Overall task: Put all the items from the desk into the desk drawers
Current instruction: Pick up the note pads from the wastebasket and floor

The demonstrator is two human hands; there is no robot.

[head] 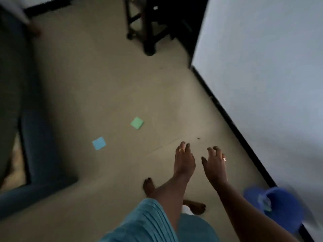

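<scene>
Two square sticky notes lie on the beige floor: a green one [137, 122] and, nearer and to its left, a blue one [99, 143]. My left hand [184, 160] and my right hand [215, 165] reach out side by side over the floor, right of the notes. Both hands hold nothing, their fingers apart and slightly curled, a ring on each. The desk and its drawers are outside this tilted, dim view.
Dark wooden furniture legs [148, 28] stand at the top centre. A pale wall with a black skirting [232, 123] runs along the right. A blue object [277, 205] lies at the lower right. Dark blue upholstery [35, 145] fills the left. My bare feet [148, 186] are below my arms.
</scene>
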